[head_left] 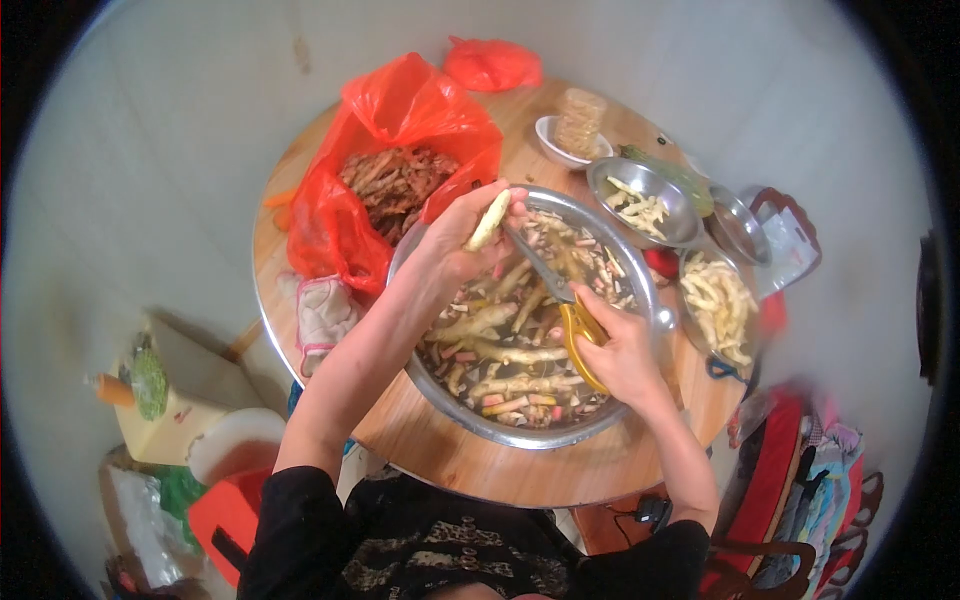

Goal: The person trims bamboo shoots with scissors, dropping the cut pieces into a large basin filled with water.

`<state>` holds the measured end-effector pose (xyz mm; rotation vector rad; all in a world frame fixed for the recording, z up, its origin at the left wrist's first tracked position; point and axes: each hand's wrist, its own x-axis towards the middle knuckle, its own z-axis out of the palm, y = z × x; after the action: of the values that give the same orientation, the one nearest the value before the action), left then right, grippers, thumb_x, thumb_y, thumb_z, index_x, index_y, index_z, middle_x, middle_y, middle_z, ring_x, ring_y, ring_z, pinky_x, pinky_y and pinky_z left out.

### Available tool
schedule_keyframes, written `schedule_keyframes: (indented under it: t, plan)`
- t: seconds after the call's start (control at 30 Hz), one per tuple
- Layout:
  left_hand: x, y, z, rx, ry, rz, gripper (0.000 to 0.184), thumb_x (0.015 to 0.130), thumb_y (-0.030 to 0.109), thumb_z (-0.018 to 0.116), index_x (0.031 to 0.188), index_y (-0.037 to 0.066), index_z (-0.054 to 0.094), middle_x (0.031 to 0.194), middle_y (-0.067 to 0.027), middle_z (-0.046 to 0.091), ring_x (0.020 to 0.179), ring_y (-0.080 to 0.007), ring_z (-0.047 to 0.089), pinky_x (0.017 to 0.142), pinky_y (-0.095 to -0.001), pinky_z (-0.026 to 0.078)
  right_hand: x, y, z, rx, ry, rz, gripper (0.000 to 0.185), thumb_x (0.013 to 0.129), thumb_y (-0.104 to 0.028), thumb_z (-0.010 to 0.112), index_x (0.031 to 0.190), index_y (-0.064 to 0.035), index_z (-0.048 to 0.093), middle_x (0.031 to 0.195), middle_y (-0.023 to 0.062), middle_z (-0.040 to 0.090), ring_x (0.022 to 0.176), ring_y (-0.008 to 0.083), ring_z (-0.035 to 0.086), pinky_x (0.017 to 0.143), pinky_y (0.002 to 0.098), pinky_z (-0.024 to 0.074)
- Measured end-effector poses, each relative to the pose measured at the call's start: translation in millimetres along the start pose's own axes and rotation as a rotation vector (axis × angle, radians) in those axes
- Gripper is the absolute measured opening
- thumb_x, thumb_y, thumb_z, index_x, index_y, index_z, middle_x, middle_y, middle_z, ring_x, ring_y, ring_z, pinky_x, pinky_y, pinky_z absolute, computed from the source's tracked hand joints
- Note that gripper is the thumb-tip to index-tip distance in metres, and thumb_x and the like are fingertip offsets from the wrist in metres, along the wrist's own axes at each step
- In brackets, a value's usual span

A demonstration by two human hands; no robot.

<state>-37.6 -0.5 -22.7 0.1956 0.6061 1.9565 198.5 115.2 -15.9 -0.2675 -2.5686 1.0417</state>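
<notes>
My left hand (pixel 470 228) is closed around a pale, peeled piece of ginger-like root (pixel 488 221), held above the far rim of a large metal basin (pixel 530 438). Yellow-handled scissors (pixel 580 345) are gripped in my right hand (pixel 618 350). Their blades point up and left, with the tips close to my left fingers; whether they touch the root I cannot tell. Below both hands the basin holds water, long pale roots (pixel 515 353) and many small trimmed bits, some pink.
A red plastic bag (pixel 330 230) of brown, unpeeled roots (pixel 395 185) stands at the left. To the right are a metal bowl (pixel 645 200) and another container (pixel 718 300) with peeled roots. A cloth glove (pixel 325 312) lies at the table's left edge.
</notes>
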Motion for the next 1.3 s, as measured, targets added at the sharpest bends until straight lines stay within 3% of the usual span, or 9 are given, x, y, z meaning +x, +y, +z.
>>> schedule_keyframes:
  t: [0.1,0.2,0.33,0.57,0.77,0.83,0.87,0.93,1.3]
  plan:
    - [-2,0,1,-0.012,0.028,0.019,0.025,0.1,0.025,0.057,0.099,0.0,0.062,0.081,-0.0047,0.062,0.071,-0.0137,0.06,0.071,-0.0297,0.053,-5,-2,1,-0.018,-0.003,-0.006,0.053,0.083,-0.011,0.072,0.133,-0.0009,0.058,0.112,0.0218,0.069,0.099,0.0309,0.071,0.086,0.0364,0.0554]
    - [0,2,-4,-0.066,-0.179,-0.031,0.022,0.098,0.024,0.061,0.098,0.001,0.061,0.08,-0.0049,0.061,0.071,-0.0128,0.06,0.065,-0.0273,0.052,-9,-10,-5,0.013,0.012,-0.012,0.053,0.082,-0.005,0.071,0.133,-0.0007,0.058,0.109,0.02,0.071,0.095,0.024,0.072,0.082,0.0331,0.0556]
    - [-4,1,13,-0.101,0.025,-0.025,0.021,0.096,0.024,0.065,0.095,0.003,0.06,0.077,-0.0034,0.059,0.065,-0.011,0.056,0.053,-0.0227,0.047,-15,-1,-7,0.119,0.075,0.012,0.054,0.081,0.005,0.068,0.134,-0.0003,0.057,0.103,0.0162,0.073,0.092,0.0133,0.07,0.078,0.028,0.0551]
    - [16,-5,-23,-0.056,0.009,0.006,0.021,0.099,0.024,0.062,0.092,0.005,0.057,0.078,-0.0041,0.059,0.058,-0.01,0.05,0.049,-0.0221,0.043,-13,-14,1,-0.009,-0.018,-0.092,0.053,0.081,-0.002,0.068,0.133,0.0,0.058,0.106,0.0181,0.073,0.095,0.0225,0.073,0.083,0.033,0.0558]
    - [4,-1,-4,-0.106,-0.01,0.053,0.022,0.1,0.027,0.058,0.097,0.004,0.057,0.079,-0.0017,0.058,0.066,-0.011,0.052,0.058,-0.0259,0.045,-4,-6,10,-0.017,-0.018,-0.052,0.052,0.082,-0.004,0.067,0.133,-0.0016,0.058,0.109,0.0197,0.071,0.098,0.025,0.073,0.085,0.0342,0.0558]
    - [2,1,-2,-0.105,-0.041,0.066,0.022,0.1,0.025,0.058,0.101,0.003,0.058,0.08,-0.002,0.058,0.067,-0.0116,0.053,0.06,-0.027,0.045,-3,-8,14,0.063,0.008,-0.051,0.057,0.082,-0.009,0.081,0.134,-0.0001,0.059,0.097,0.0094,0.074,0.084,0.0066,0.063,0.078,0.0245,0.0527]
    - [0,2,-1,-0.104,-0.07,0.076,0.022,0.1,0.023,0.057,0.105,0.002,0.059,0.081,-0.0023,0.058,0.068,-0.0123,0.053,0.062,-0.028,0.046,-2,-8,13,0.063,0.008,-0.05,0.057,0.082,-0.009,0.081,0.134,-0.0001,0.059,0.097,0.0094,0.074,0.084,0.0066,0.063,0.078,0.0245,0.0527]
    - [-4,4,4,-0.112,-0.092,0.065,0.023,0.1,0.023,0.057,0.108,0.001,0.059,0.081,-0.0024,0.058,0.069,-0.0126,0.053,0.063,-0.0284,0.046,-1,-8,10,0.072,-0.031,-0.035,0.052,0.083,-0.002,0.068,0.133,0.0005,0.057,0.11,0.0187,0.072,0.1,0.0237,0.072,0.085,0.0338,0.0559]
    - [-6,3,6,-0.115,-0.128,0.009,0.024,0.098,0.019,0.059,0.109,-0.002,0.061,0.083,-0.0031,0.058,0.071,-0.0129,0.051,0.067,-0.03,0.044,12,-9,-16,0.091,0.04,-0.003,0.052,0.085,0.0,0.067,0.136,0.0043,0.054,0.101,0.0118,0.074,0.094,0.0114,0.069,0.079,0.0265,0.0538]
